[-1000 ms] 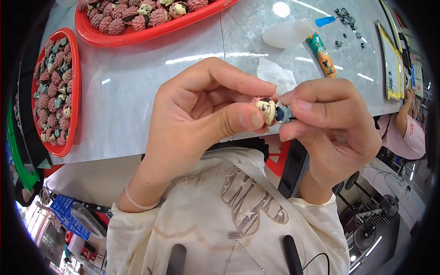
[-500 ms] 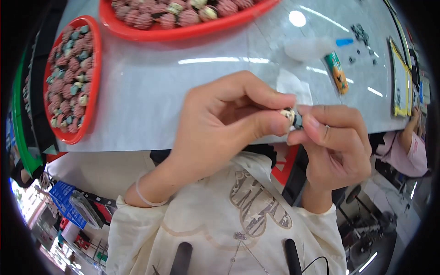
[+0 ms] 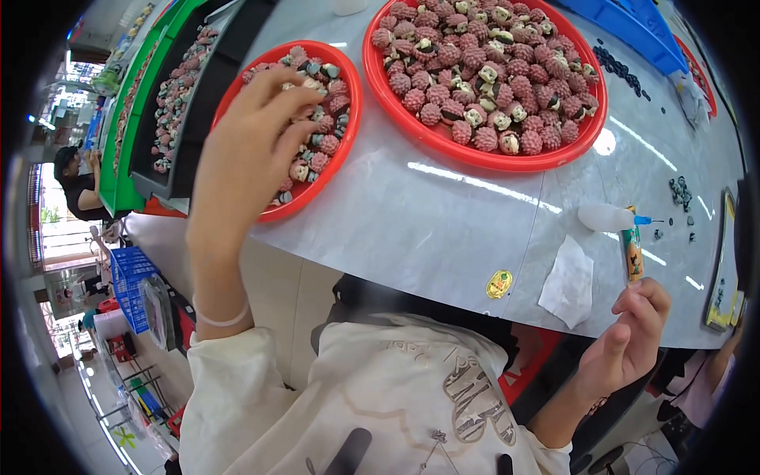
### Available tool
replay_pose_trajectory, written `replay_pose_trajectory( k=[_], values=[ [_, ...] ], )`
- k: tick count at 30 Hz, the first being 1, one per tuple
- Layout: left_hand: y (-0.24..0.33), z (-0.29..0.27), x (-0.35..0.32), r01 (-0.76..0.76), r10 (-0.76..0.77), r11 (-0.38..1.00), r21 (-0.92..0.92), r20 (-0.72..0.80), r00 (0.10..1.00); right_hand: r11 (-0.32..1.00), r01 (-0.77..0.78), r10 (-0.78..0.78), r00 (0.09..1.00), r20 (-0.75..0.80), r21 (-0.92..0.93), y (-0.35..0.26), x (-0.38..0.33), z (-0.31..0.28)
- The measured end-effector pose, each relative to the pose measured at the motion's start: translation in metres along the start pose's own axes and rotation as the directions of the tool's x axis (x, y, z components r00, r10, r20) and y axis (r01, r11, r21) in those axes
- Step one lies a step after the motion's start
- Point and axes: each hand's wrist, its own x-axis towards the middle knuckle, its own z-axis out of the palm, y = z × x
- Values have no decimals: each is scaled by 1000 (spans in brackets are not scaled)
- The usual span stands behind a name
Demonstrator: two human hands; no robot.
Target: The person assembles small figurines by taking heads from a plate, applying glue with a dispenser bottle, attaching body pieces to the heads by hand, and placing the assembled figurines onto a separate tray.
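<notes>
My left hand point(image 3: 257, 146) reaches over the smaller red basin point(image 3: 348, 154) at the left, its fingers apart above the pieces inside. Those are small pink ridged figures point(image 3: 328, 144), mixed with cream and blue-grey parts. I see nothing gripped in this hand, though its fingertips partly cover the pieces below. At the table's near right edge, my right hand point(image 3: 625, 340) is loosely curled, thumb apart from the fingers and nothing visible between them. Its fingertips are close to the lower end of an orange and green tube point(image 3: 633, 257). A white squeeze bottle point(image 3: 603, 217) with a blue needle tip lies beside the tube.
A larger red basin point(image 3: 483, 162) heaped with pink figures stands at the back. White paper point(image 3: 568, 285) and a gold sticker point(image 3: 499, 283) lie near the front edge. Small dark pieces point(image 3: 681, 194) are scattered at right. Green point(image 3: 131, 170) and black trays point(image 3: 178, 186) stand far left.
My hands have parted from the small cream and dark piece they held together. The left has moved left over the smaller basin, the right down and slightly right. The view has shifted left.
</notes>
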Motion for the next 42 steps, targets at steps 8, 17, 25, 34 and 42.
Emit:
replay_pose_trajectory(
  k=[8,17,25,34,42],
  values=[
    [26,14,70,-260,261,962,-86,1,965,989,-57,61,998,-24,139,-1,6,4],
    [44,9,77,-348,378,912,-217,120,918,985,-154,163,976,-141,71,14,12,-9],
    [88,46,-7,113,282,269,-957,191,940,961,-275,270,955,122,24,3,49,35],
    [104,85,-31,456,235,-405,-793,392,890,947,-263,236,960,153,183,-3,32,14],
    [105,95,-30,425,188,-336,-840,382,905,946,-185,160,981,110,267,-1,31,-1]
  ],
)
